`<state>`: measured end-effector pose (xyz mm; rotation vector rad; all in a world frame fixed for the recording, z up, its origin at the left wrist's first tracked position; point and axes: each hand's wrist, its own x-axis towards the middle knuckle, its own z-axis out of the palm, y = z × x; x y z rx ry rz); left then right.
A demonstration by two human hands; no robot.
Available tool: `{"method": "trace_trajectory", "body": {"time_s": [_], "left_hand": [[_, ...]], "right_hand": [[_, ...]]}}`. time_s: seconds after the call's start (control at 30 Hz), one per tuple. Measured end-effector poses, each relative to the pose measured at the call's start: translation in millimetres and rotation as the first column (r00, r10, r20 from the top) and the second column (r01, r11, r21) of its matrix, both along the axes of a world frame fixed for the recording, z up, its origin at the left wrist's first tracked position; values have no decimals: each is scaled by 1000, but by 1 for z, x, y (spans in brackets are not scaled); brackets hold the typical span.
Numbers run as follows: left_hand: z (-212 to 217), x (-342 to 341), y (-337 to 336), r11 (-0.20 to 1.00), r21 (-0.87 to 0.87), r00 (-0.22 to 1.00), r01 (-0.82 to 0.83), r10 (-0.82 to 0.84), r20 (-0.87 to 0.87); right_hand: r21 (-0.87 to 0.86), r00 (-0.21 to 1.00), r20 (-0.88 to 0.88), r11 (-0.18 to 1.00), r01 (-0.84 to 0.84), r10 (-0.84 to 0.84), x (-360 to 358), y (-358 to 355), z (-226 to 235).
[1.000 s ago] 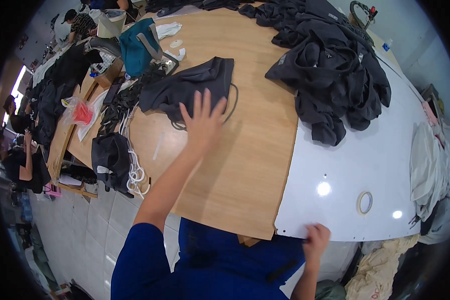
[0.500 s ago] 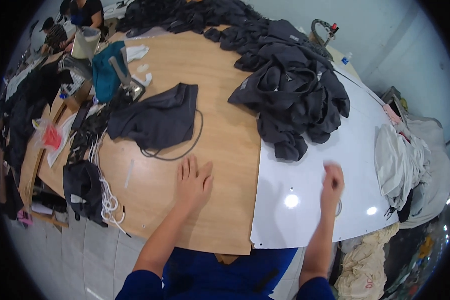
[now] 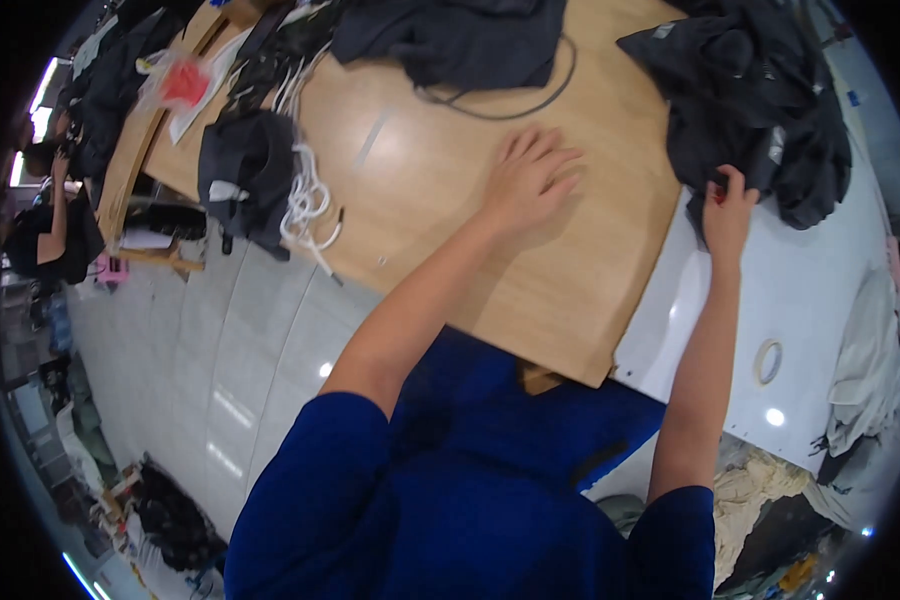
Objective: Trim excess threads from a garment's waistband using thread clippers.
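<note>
My left hand [image 3: 533, 182] rests open and palm down on the wooden tabletop [image 3: 470, 270], its fingers spread. Just beyond its fingertips is a dark grey garment [image 3: 460, 45], with a thin dark cord [image 3: 530, 108] curving out from it. At the lower edge of a heap of dark garments [image 3: 745, 110], my right hand [image 3: 727, 215] has its fingers bent together. A small red thing [image 3: 718, 194] shows between those fingers, too little of it to name. Whether these fingers also grip the cloth cannot be made out.
The wooden board meets a white panel [image 3: 650, 335] on the right, where a tape roll [image 3: 768, 362] lies. Along the left are a dark cloth piece [image 3: 245, 165], white cords [image 3: 308, 205] and a red item in plastic [image 3: 185, 80]. Another person [image 3: 55, 220] is at far left.
The view has tilted down and turned. My right hand has gone forward from above the white panel to the dark garment heap. My left hand stays flat on the wood.
</note>
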<state>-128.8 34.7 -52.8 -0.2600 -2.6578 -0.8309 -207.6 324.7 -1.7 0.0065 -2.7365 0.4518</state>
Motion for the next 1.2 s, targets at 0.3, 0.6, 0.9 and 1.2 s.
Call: {"method": "trace_trajectory", "body": {"time_s": [0.3, 0.6, 0.9, 1.2], "left_hand": [[10, 237, -31, 648, 187, 608, 739, -760, 230], [-9, 402, -156, 766, -643, -6, -19, 643, 766], [16, 275, -60, 756, 17, 617, 655, -548, 564], [99, 177, -56, 837, 220, 710, 501, -543, 447]], "right_hand": [[-407, 999, -1, 912, -43, 47, 171, -43, -18], [-316, 988, -128, 941, -122, 85, 197, -29, -25], [-524, 981, 115, 849, -74, 156, 193, -35, 7], [-466, 958, 105, 865, -189, 265, 247, -2, 41]]}}
